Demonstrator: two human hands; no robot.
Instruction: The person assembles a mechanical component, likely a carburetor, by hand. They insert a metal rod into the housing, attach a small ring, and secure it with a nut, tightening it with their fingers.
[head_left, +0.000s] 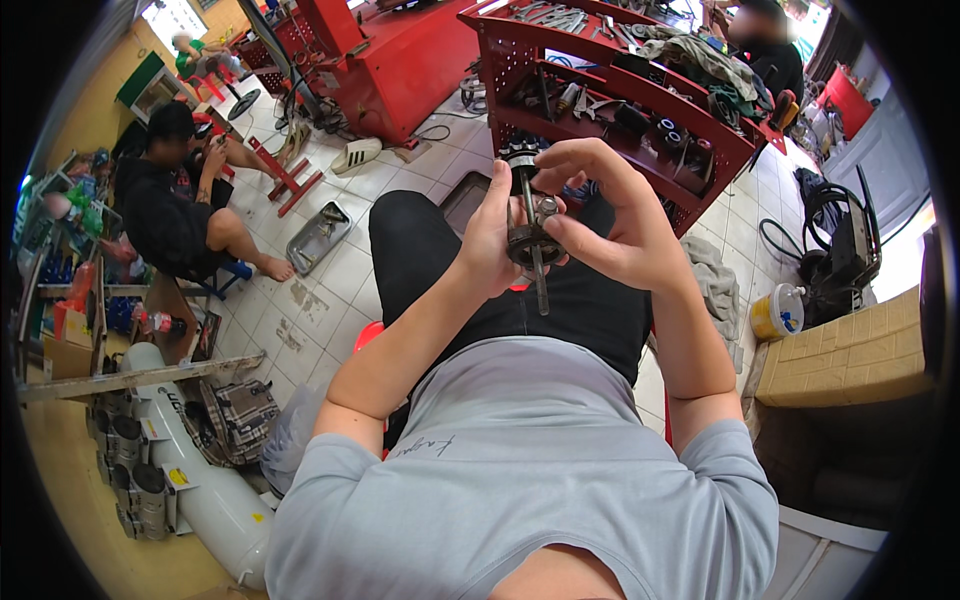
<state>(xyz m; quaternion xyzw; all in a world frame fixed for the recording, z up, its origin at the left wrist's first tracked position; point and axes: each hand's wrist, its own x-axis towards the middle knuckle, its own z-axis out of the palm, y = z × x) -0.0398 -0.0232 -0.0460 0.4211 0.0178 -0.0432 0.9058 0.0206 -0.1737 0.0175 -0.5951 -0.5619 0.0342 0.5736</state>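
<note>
Above my lap I hold a dark metal shaft assembly (531,215), with a round toothed top, a ring-shaped lower part and a thin rod sticking out below. My left hand (487,232) is closed around its left side, thumb up along it. My right hand (615,215) curves around the other side. Its thumb lies by a bolt head (547,205) on the assembly, and its index fingertip is near the toothed top. The right hand's other fingertips are partly hidden behind the part.
Ahead stands a red tool cart (600,75) with wrenches, rags and loose parts. A metal tray (320,238) lies on the tiled floor at left, near a seated person (170,195). A white bucket (778,312) and black machine (845,235) stand right. A white cylinder (190,460) lies lower left.
</note>
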